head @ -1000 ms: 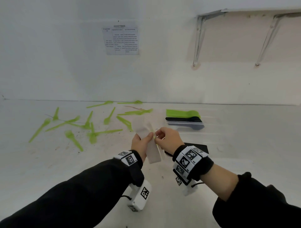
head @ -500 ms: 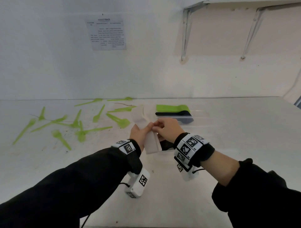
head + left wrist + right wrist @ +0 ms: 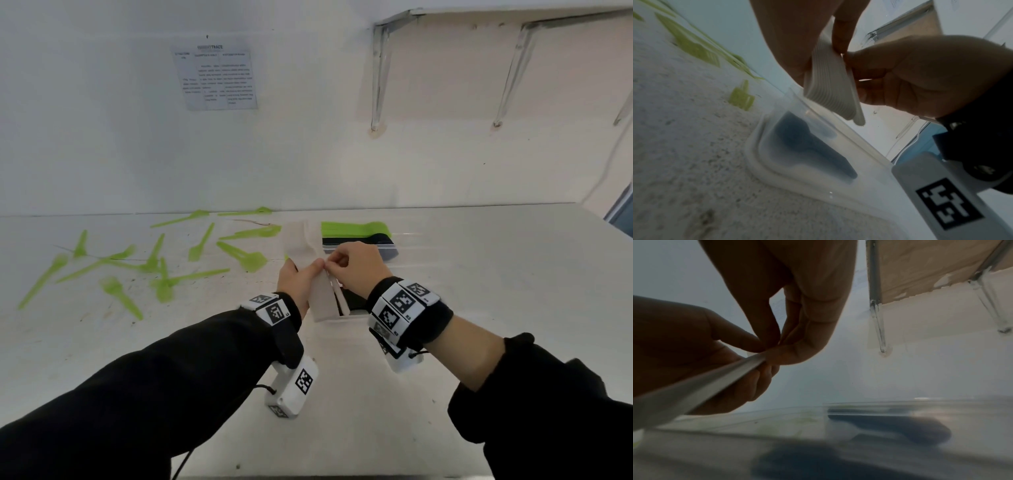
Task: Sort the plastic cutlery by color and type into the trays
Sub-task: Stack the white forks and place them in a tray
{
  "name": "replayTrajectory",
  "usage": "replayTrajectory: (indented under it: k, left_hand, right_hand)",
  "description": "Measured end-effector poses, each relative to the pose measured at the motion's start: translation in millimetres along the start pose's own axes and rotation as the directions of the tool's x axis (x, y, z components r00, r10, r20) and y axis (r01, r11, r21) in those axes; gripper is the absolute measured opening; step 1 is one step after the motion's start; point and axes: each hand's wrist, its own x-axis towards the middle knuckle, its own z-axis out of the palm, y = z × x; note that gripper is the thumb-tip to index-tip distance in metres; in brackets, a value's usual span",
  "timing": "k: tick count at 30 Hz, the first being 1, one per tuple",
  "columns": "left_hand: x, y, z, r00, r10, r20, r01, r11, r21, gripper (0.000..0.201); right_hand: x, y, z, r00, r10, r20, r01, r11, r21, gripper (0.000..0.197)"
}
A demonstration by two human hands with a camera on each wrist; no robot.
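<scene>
Loose forks (image 3: 164,270) are lying scattered across the left of the table (image 3: 479,274), reaching back to the wall. Right of them two trays are sitting, the far tray (image 3: 359,236) behind the near tray (image 3: 352,305) (cutlery lying inside both). Both hands are hovering above the near tray, between the forks and the trays.

Wall sheet (image 3: 219,77): header ends "TRACE"; rest too blurry to read.
</scene>
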Motion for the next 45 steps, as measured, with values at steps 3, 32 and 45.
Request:
replayTrajectory:
  k: [3, 32, 45]
  left_hand:
    - [-1.1, -3.6, 3.5, 1.000, -0.004, -0.011, 0.004, 1.000, 0.013, 0.018]
    - [-8.8, -0.9, 10.0, 0.973, 0.011, 0.232, -0.104, 0.914, 0.391, 0.047]
    - [5.9, -22.0, -13.5, 0.937, -0.196, 0.289, 0.010, 0.842, 0.540, 0.062]
  right_hand:
    - [0.4, 5.5, -0.6, 0.998, 0.057, -0.038, -0.054, 0.994, 0.095, 0.009]
    - [17.3, 20.5, -41.7, 0.964, 0.105, 0.245, -0.018, 0.943, -0.332, 0.044]
    - [18.3, 41.5, -60.0, 0.723, 0.266, 0.638, 0.174, 0.824, -0.540, 0.044]
